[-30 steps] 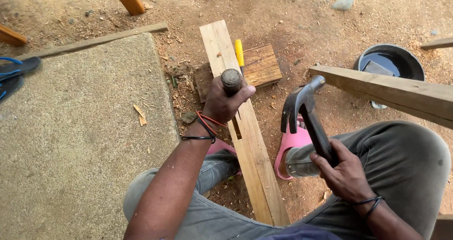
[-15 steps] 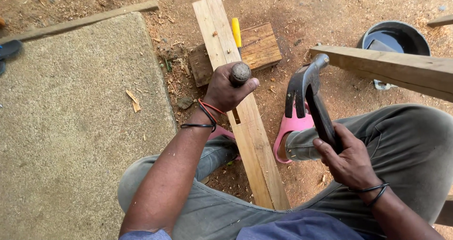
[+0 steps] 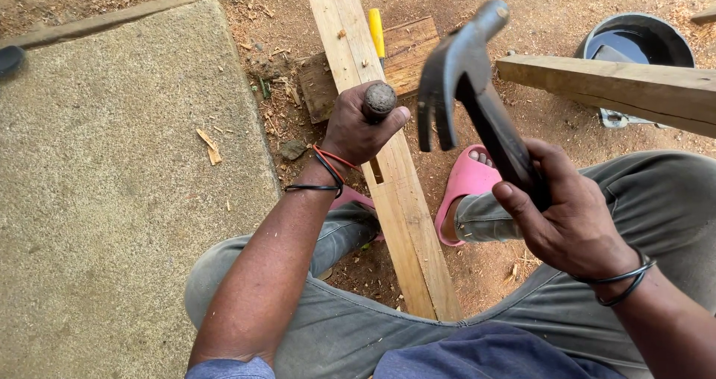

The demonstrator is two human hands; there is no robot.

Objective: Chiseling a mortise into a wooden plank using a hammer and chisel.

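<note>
Where the concrete slab fills the left side of the ground, a thin wooden strip borders its far edge and wood chips lie near its right edge. Just right of the slab, the left hand is closed around a chisel handle, its battered round top showing above the fist; the tool stands upright on a long plank that runs from the far edge of the view toward the person's lap. A short slot is cut in the plank just below the hand. Under the plank's far end lies a wooden block, with a yellow-handled tool along the plank's right edge. Farther right, the right hand grips the shaft of a dark claw hammer, head raised above the plank. Below it, a pink sandal rests on the dirt. At the far right, a timber beam crosses in front of a dark bucket.
</note>
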